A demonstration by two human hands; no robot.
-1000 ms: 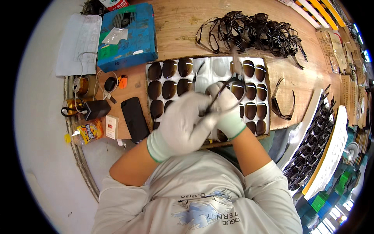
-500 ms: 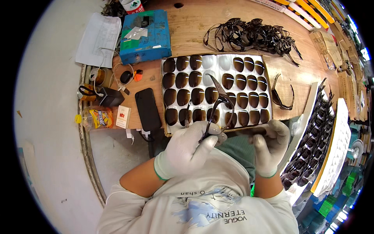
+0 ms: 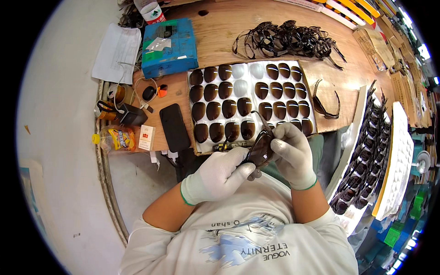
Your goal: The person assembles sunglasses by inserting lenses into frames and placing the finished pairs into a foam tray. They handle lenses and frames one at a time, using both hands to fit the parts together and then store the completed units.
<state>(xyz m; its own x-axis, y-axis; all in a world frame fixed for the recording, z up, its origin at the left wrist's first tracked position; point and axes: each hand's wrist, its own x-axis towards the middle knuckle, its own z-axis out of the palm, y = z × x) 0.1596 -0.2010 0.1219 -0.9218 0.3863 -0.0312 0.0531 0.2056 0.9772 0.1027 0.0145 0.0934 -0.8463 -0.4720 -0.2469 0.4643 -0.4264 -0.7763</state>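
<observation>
Looks like a workshop or small factory floor dealing in eyewear. Shows this in a plain wooden worktop (image 3: 215, 39) at twelve o'clock, bearing a shallow tray (image 3: 250, 91) of brown lenses (image 3: 213, 111) set in rows. Carries at one o'clock a tangled heap of dark frames (image 3: 288, 41), and at eleven a scuffed blue box (image 3: 169, 66). Holds at three o'clock close-packed rows of dark glasses (image 3: 362, 156) beside a white moulded sheet (image 3: 391, 160). Stretches past brown cardboard (image 3: 373, 46) at two to green crates (image 3: 393, 235) at four.
</observation>
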